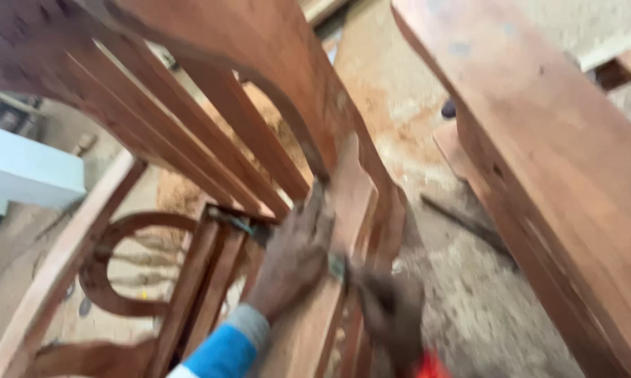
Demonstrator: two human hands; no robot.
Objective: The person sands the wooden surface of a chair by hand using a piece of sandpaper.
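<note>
A reddish-brown wooden furniture frame (259, 84) with slats and a curved arch fills the upper left. My left hand (294, 255), in a blue and grey sleeve, presses flat against an upright rail of the frame just below the arch. My right hand (392, 308) is lower and to the right, closed around a small dark tool (338, 266) whose tip meets the wood beside my left hand. The picture is blurred, so the kind of tool is unclear.
A wide wooden plank (553, 154) slants down the right side. Sawdust covers the floor (462, 301) between the pieces. A curved wooden part (112, 259) with turned spindles lies at lower left. A pale blue box (21, 168) stands at far left.
</note>
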